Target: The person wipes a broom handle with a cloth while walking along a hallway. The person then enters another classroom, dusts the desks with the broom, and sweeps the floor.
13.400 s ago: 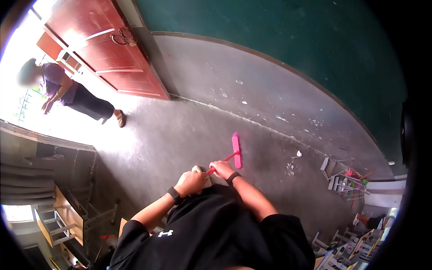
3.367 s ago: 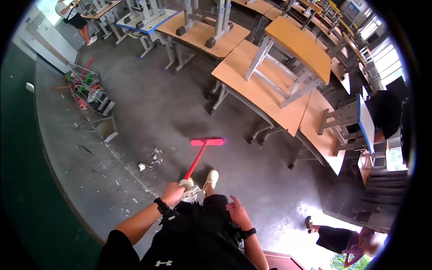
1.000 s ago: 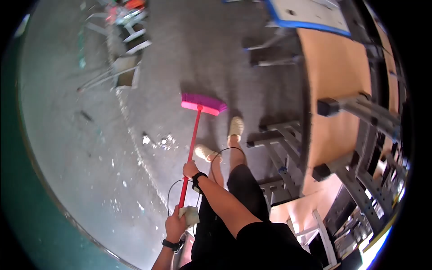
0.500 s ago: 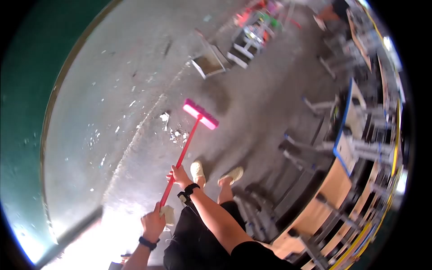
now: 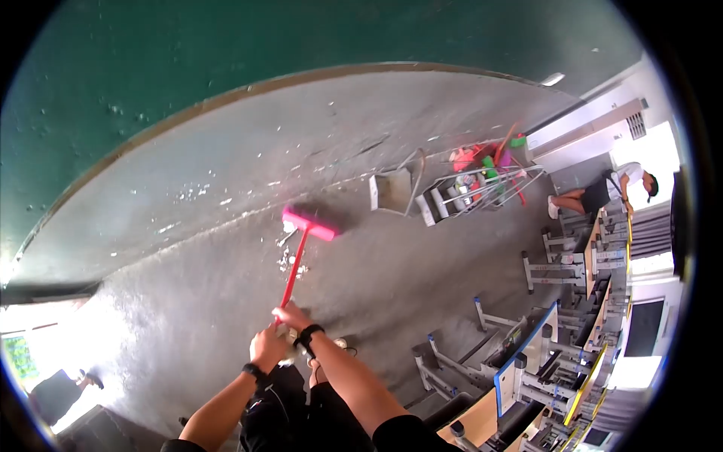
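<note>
A pink broom (image 5: 320, 229) rests with its head on the grey floor, close to the base of the wall. White scraps (image 5: 292, 264) lie beside its red handle, and a few more show at the left end of the head. My right hand (image 5: 292, 316) is closed round the handle. Just below it and to the left, my left hand (image 5: 267, 348) grips the upper end, with something pale partly hidden beside it. Both wrists have black bands.
A dustpan (image 5: 392, 191) and a metal rack (image 5: 459, 197) with colourful items stand along the wall. Desks (image 5: 474, 422) with upturned desks on them fill the lower right. One person (image 5: 599, 194) is at the far right, another (image 5: 56, 395) at the doorway, lower left.
The view has swung round toward the wall and rack. The broom head has moved closer to the wall, beside the scraps. My hands are closer together, and both still hold the handle.
</note>
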`<state>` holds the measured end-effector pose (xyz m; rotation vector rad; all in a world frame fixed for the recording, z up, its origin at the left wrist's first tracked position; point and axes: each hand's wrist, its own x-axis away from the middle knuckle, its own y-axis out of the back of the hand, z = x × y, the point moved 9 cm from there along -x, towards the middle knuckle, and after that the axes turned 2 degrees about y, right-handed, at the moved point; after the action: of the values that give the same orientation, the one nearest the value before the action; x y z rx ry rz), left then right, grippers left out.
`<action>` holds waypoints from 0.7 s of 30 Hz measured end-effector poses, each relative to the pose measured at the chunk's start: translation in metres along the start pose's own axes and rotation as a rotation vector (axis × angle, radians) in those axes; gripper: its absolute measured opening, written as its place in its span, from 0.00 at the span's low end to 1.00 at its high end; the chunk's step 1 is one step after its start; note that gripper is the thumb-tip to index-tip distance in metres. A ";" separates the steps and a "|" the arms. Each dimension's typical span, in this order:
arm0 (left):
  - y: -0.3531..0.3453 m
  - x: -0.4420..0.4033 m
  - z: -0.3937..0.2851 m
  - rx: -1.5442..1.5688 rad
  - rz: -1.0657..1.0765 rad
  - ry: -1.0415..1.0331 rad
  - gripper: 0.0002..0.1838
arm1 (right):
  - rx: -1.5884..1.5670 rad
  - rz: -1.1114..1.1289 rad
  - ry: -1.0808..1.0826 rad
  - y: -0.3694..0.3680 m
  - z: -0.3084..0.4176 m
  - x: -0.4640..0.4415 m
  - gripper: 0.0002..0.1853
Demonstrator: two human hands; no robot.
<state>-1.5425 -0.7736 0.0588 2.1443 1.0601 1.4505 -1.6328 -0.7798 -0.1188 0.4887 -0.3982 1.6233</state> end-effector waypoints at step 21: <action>-0.114 0.072 -0.325 -0.541 0.202 -0.638 0.19 | 0.469 -0.443 -0.035 0.364 0.014 0.326 0.23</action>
<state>-1.8644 -0.6848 0.1683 2.0966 0.1969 0.8657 -2.0189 -0.5517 0.0763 0.8911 0.0759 1.2684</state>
